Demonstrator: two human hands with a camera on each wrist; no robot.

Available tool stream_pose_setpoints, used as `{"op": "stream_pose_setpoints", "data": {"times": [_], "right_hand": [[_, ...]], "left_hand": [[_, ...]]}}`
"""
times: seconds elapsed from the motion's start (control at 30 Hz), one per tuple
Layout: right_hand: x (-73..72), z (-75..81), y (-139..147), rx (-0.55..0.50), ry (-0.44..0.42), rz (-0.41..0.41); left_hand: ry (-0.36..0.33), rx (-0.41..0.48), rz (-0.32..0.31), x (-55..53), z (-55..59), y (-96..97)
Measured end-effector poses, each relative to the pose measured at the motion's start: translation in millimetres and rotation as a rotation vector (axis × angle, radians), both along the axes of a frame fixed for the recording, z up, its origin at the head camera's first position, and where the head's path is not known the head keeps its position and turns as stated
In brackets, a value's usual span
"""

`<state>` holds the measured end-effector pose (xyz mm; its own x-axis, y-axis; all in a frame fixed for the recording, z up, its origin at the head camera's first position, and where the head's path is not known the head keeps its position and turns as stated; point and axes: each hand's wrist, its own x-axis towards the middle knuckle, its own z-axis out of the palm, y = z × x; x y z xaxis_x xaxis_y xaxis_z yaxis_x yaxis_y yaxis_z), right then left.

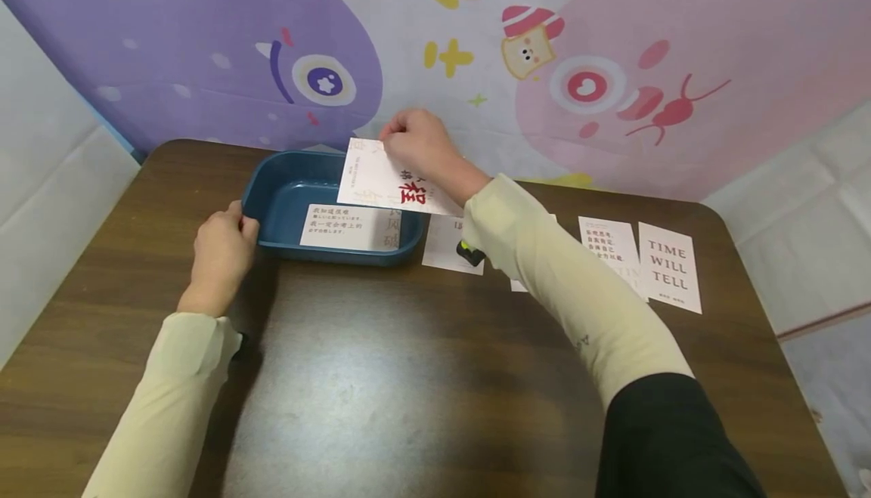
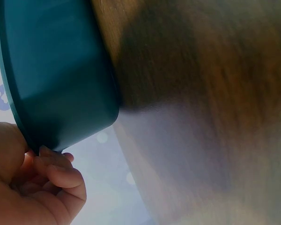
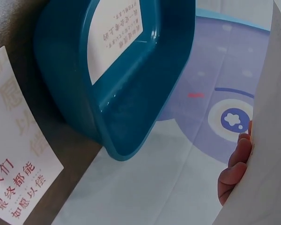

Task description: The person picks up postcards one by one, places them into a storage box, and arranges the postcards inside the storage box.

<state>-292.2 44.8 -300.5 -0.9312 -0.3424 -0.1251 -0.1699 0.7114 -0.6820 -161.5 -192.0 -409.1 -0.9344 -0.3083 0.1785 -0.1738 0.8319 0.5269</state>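
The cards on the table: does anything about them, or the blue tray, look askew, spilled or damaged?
I see no spill or damage; the blue tray looks whole. Slightly odd: the TIME WILL TELL card and the neighbouring card left of it aren't squared up; their gap narrows toward the bottom.

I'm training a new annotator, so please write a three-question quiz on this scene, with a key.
1. What does the right hand pinch?
2. Fill in the blank: in the head view, the left hand holds the blue tray at its ____ end.
3. In the head view, the rightmost card on the table reads: A) GOOD LUCK; B) TIME WILL TELL; C) THANK YOU.
Key: 1. A printed card. 2. Left. 3. B.
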Motion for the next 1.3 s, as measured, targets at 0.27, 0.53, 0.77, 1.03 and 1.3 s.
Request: {"op": "stream_pose_setpoints", "data": {"times": [0.27, 0.53, 0.77, 1.03, 1.3], "right_hand": [[0.7, -2.5, -7, 0.02, 0.009, 0.03], [0.5, -7.6, -16, 0.041, 0.045, 0.048], [0.9, -10.8, -24, 0.038, 0.043, 0.064], [4.2, -14.3, -29, 0.031, 0.017, 0.076], [4.1, -20.4, -37, 0.042, 0.006, 0.081]], "left_hand": [[0.002, 0.004, 0.008, 1.5, 3.0, 5.2], [0.014, 0.004, 0.006, 0.6, 2.3, 7.5], [0.013, 0.008, 0.011, 0.4, 2.1, 9.9], [0.03, 0.004, 0.012, -0.2, 1.1, 12.6], [0.034, 0.0, 0.017, 0.2, 1.9, 15.3]]}}
